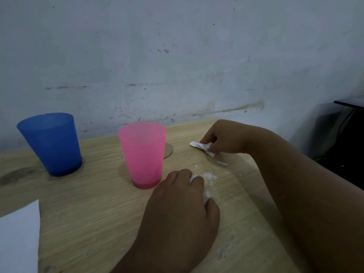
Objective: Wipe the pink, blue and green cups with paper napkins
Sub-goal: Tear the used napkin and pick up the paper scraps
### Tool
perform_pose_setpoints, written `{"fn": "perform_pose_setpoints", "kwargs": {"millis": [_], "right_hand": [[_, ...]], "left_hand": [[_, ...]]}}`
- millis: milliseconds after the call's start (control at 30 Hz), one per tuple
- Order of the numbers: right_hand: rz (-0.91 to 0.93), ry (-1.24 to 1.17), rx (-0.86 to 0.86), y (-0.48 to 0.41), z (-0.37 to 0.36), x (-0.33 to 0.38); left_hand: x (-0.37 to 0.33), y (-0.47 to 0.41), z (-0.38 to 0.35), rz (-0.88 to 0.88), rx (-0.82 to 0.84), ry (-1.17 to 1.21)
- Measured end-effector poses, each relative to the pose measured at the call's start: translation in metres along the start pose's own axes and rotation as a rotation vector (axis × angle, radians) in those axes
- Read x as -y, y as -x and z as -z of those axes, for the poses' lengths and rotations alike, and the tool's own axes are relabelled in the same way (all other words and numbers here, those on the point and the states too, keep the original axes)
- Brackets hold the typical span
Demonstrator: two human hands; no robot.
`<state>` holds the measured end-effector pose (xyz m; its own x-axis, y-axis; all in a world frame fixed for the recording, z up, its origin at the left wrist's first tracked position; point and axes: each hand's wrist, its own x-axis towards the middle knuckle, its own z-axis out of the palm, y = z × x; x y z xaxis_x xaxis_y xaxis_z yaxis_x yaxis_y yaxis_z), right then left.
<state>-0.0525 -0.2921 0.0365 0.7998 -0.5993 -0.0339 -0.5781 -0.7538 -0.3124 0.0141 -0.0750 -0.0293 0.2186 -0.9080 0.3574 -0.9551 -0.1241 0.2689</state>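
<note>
Head view: a pale wooden worktop (94, 213) runs back to a scuffed white wall (177, 56), with its far edge right against it. The pink cup (143, 154) stands upright near the middle. The blue cup (53, 142) stands upright well to its left and a little farther back, with a bare strip of wood between them. A cardboard disc (168, 150) lies flat behind the pink cup, mostly hidden by it.

The right hand (226, 138) reaches in from the right to the far part of the worktop, close to the far edge. Its fingers pinch a crumpled, soiled napkin (202, 147) that touches the wood. The left hand (181, 201) lies palm down just beside the pink cup's base on its near right side. Its fingers curl down onto the surface. A bit of white shows between two of them (whether it grips that scrap, I cannot tell).

White crumbs (209, 177) are smeared on the wood between the two hands. A white sheet (18, 239) covers the near left corner. The broad stretch of wood nearer than both cups lies open. On the right the forearm hides most of the worktop's edge, and a dark piece of furniture (348, 103) stands beyond it.
</note>
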Motion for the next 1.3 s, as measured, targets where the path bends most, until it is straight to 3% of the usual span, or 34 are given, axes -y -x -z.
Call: {"fn": "perform_pose_setpoints", "kwargs": {"millis": [400, 833, 1200, 1300], "right_hand": [[0.137, 0.192, -0.036, -0.009, -0.010, 0.002], [0.226, 0.167, -0.050, -0.011, -0.013, 0.003], [0.003, 0.199, -0.258, -0.024, -0.025, 0.005], [-0.039, 0.110, -0.294, -0.023, -0.021, -0.005]], "left_hand": [[0.000, -0.002, -0.002, -0.008, -0.002, -0.004], [0.000, 0.000, -0.002, -0.012, -0.011, 0.016], [0.000, 0.000, 0.001, -0.006, 0.000, -0.005], [0.000, 0.000, 0.001, -0.009, -0.007, -0.008]]}}
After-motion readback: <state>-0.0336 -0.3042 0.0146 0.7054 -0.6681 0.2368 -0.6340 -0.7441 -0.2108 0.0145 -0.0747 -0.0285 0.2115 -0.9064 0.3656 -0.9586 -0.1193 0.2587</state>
